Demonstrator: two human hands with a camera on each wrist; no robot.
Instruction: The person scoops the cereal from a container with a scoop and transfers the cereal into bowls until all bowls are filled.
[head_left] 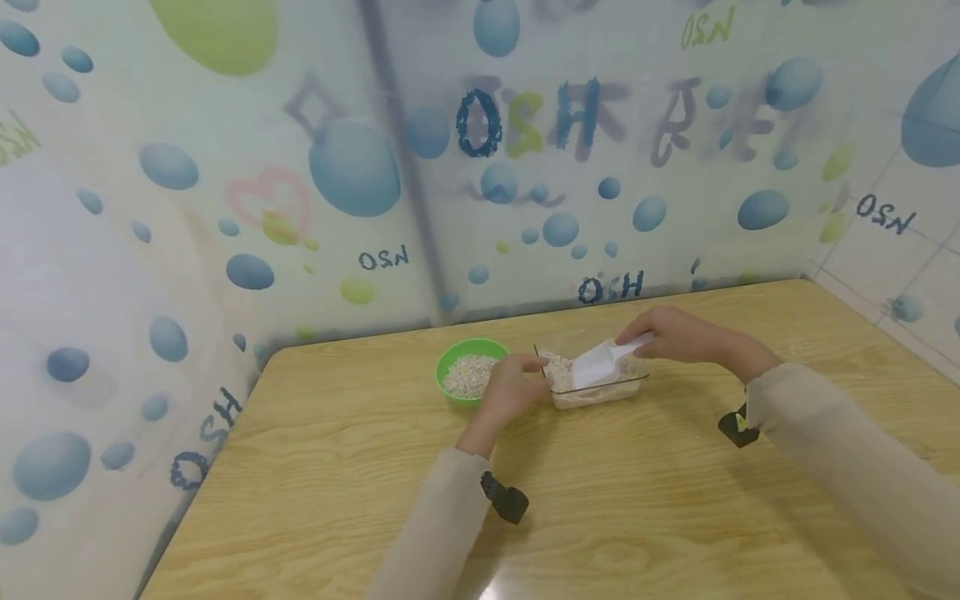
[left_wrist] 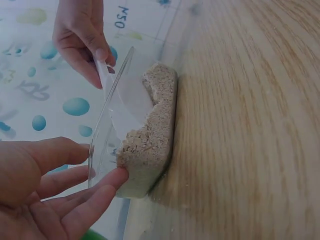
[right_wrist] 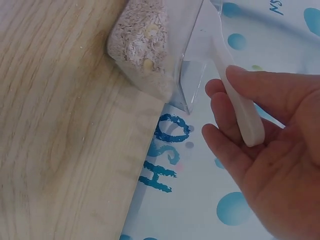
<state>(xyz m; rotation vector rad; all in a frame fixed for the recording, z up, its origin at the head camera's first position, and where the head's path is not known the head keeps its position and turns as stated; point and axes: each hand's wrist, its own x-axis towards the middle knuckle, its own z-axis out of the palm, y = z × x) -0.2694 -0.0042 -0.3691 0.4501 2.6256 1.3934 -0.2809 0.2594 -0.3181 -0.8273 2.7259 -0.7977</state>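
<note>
A clear container point(head_left: 600, 396) of pale, oat-like flakes point(left_wrist: 150, 135) stands on the table. My right hand point(head_left: 671, 335) grips the handle of a white scoop point(head_left: 594, 365), thumb on one side and fingers curled around the other. The scoop's blade dips inside the container, its lower edge at the flakes point(right_wrist: 145, 42). At the container's left end, my left hand point(head_left: 516, 387) pinches the rim, as the left wrist view shows, with the thumb and fingertips point(left_wrist: 117, 177) at its edge. A green bowl point(head_left: 457, 398) with similar flakes sits just left, partly hidden behind the left hand.
The wooden table point(head_left: 337, 492) reaches back to a wall point(head_left: 420, 208) patterned with blue and green drops and lettering. Side walls stand at the left and right. Each wrist wears a dark camera mount point(head_left: 510, 502) over a beige sleeve point(head_left: 442, 517).
</note>
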